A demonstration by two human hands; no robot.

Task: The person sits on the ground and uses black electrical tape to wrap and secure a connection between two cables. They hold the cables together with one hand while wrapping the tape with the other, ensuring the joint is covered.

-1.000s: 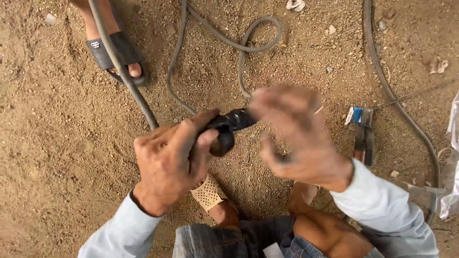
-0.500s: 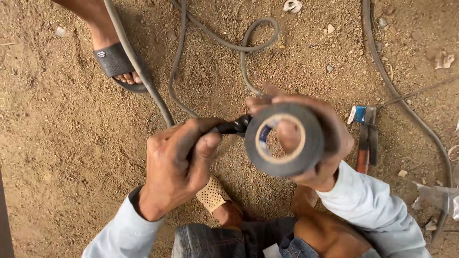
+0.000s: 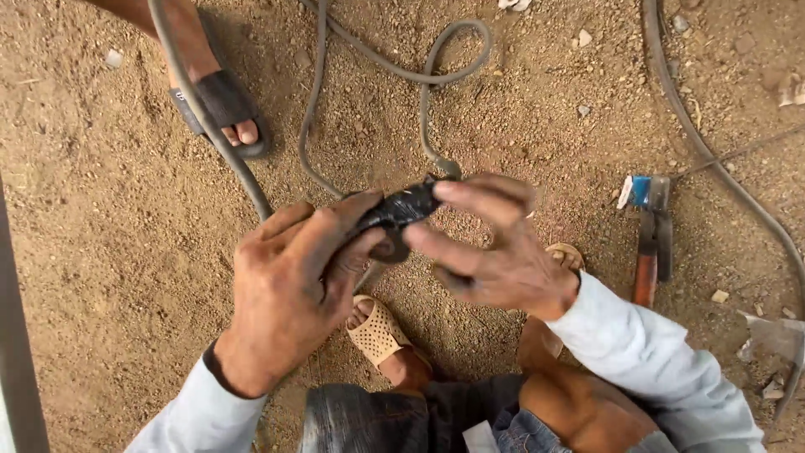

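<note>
Black tape wrap [image 3: 398,210] on the cable joint, pinched between left hand [image 3: 289,294] and right hand [image 3: 495,252], fingers of both closed on it. Tape roll, in view half a second ago, now hidden; wrapping looks underway. Two hands, one pliers [image 3: 652,243], one other person's sandalled foot [image 3: 222,109].

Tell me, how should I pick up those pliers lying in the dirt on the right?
Probably by the long reddish handles, coming down from above. The pliers lie flat on the ground, handles pointing toward the person, metal head away, next to a small blue piece. The handles are the longest, slimmest part. Nothing rests on them, and both hands are busy with the taped cable.
</note>
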